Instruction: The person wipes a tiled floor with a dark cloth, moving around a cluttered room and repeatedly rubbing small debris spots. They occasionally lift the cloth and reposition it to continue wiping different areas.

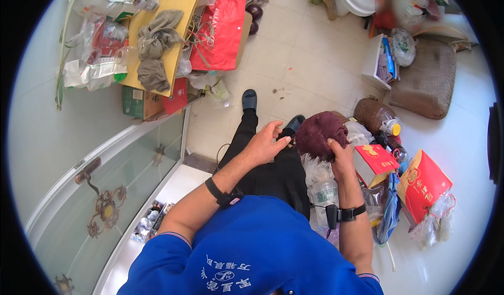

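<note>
A large, rough, dark purple-red clump point(321, 135), which may be a fibrous root or a mop-like head, is held up over the floor right of centre. My right hand point(341, 153) grips its lower right side, thumb on top; the fingers behind it are hidden. Just left of the clump is my left hand point(269, 142), palm turned inward, fingers partly curled and apart. Its fingertips are near the clump's left edge, where a small dark thing shows that I cannot make out; whether the hand holds it is unclear. Black straps with small devices are on both wrists.
Red gift boxes point(424, 186), a folded blue umbrella point(390, 212), plastic bags and a brown jar point(368, 115) crowd the right side. At upper left a yellow table point(173, 23) bears a grey cloth point(157, 46). A glass door point(130, 200) stands at left. Tiled floor point(303, 62) lies ahead.
</note>
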